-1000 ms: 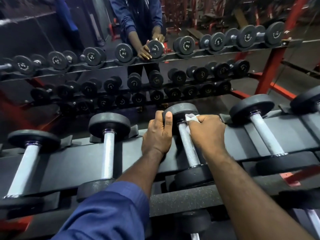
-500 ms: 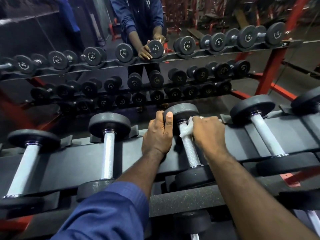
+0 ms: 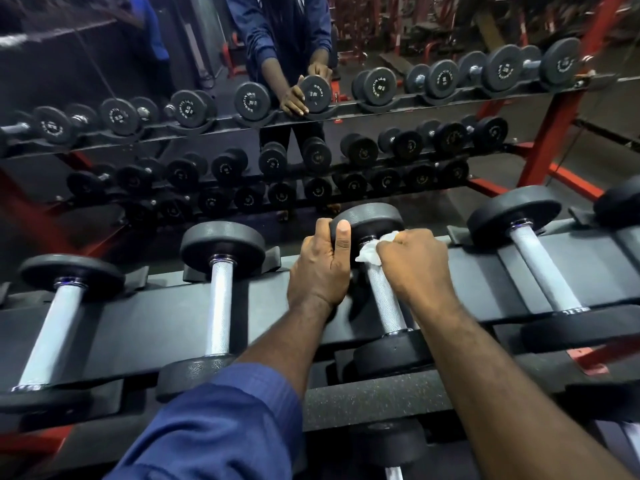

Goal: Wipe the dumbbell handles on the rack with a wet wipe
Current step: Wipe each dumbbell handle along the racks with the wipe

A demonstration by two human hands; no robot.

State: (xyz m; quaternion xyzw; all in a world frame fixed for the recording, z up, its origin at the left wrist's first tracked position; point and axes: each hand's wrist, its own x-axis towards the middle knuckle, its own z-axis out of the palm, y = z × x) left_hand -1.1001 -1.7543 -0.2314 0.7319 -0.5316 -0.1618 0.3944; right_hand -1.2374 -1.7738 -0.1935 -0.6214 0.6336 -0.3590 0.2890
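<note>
Centre frame: left hand [image 3: 320,268] grips the dumbbell head [image 3: 372,220]; right hand [image 3: 415,261] pinches a wipe [image 3: 370,253] round the handle [image 3: 386,296]. Best: steady it, twist down its length.

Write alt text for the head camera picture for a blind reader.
The right hand holds a white wet wipe round the far end of a dumbbell handle on the rack, while the left hand grips that dumbbell's far head. More dumbbells lie alongside; a mirror behind reflects them.
</note>
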